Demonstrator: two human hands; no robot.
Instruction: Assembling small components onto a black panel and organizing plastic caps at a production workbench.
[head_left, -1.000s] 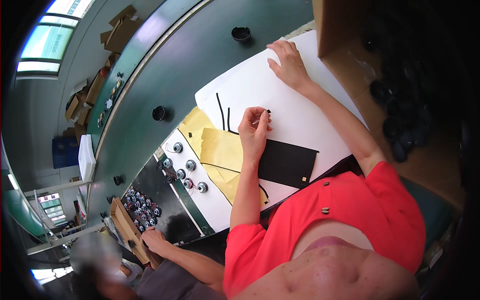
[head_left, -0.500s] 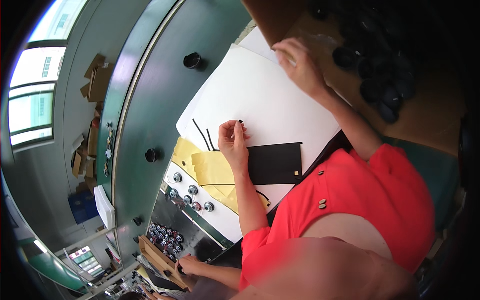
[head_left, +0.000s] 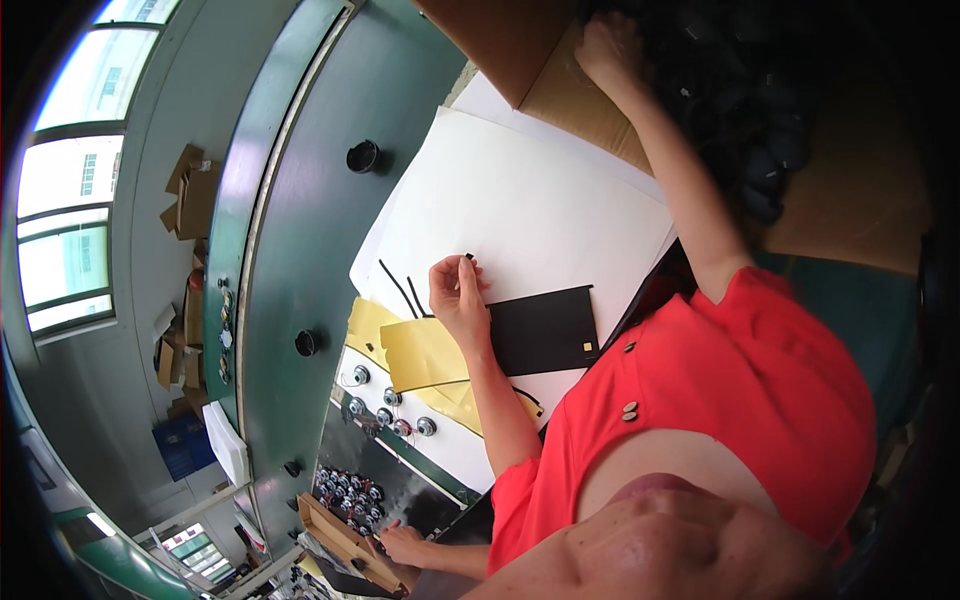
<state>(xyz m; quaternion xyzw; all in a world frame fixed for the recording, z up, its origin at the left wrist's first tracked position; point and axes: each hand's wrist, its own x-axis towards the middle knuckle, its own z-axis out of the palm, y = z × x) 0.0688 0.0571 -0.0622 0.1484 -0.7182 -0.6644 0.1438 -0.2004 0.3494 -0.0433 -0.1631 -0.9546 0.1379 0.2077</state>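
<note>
My left hand is held above the white sheet, its thumb and fingertips pinched on a small black piece. Beside that wrist lies a black rectangular sheet with a tiny yellow square near one corner. Thin black strips and yellow paper rest to its left. My right hand reaches into a cardboard box at the upper right, over a pile of dark round cup-shaped parts. Its fingers fade into the shadow there, so their grip is hidden.
Several small round speakers stand left of the yellow paper. Two black round caps sit apart on the green bench. At the lower left, another person's hand is by a cardboard tray and more speakers.
My right hand has moved from above the white sheet's far edge up and right into the box. My left hand stays over the sheet, still pinching the small black piece. The view has shifted slightly.
</note>
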